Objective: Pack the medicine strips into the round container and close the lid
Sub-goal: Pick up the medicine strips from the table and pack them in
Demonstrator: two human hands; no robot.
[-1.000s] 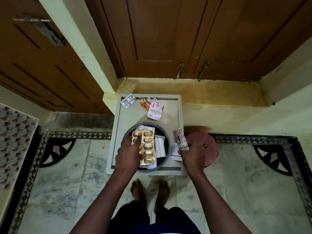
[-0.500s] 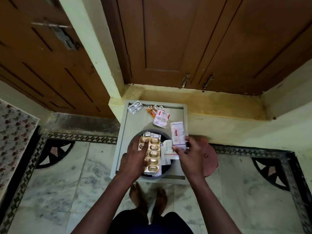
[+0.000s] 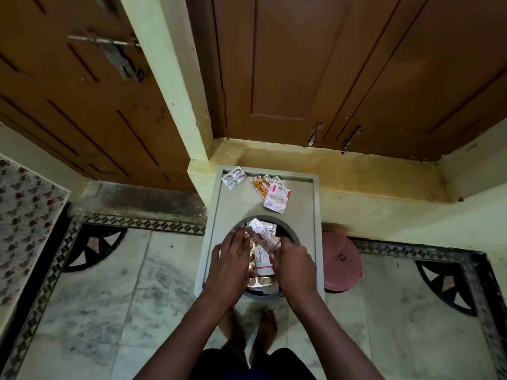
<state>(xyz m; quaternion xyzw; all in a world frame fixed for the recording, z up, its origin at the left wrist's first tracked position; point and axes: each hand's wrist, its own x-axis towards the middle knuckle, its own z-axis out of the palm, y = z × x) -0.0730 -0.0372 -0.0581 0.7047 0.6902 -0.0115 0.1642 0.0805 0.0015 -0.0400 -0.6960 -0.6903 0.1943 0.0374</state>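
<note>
Two brown panelled wooden doors [image 3: 343,64] filled the upper part of the room, with a pale plastered pillar [image 3: 170,86] between them and a yellowed ledge [image 3: 356,174] at their foot. The floor [image 3: 109,297] was veined, glossy marble with a dark patterned border. A square, matte grey plastic stool [image 3: 315,215] with a raised rim stood against the ledge. On its near half sat the round container [image 3: 289,231], dark grey and open-topped, already holding a layered heap of medicine strips. A flat, round, reddish-brown lid [image 3: 341,264] lay on the floor just beside the stool's right edge, apart from the container. Both hands were over the container mouth: the left hand [image 3: 229,263] lay flat, fingers spread, pressing on a gold foil strip [image 3: 259,281] with oval blisters; the right hand [image 3: 295,266] was pinched shut on a white strip with red print [image 3: 262,256], tilted across the heap; its upper end was motion-blurred. At the stool's far end, not yet packed, lay a white and red strip [image 3: 277,198] overlapping an orange strip [image 3: 260,184], and apart to their left a small silver foil strip [image 3: 233,178] with rounded blisters.
</note>
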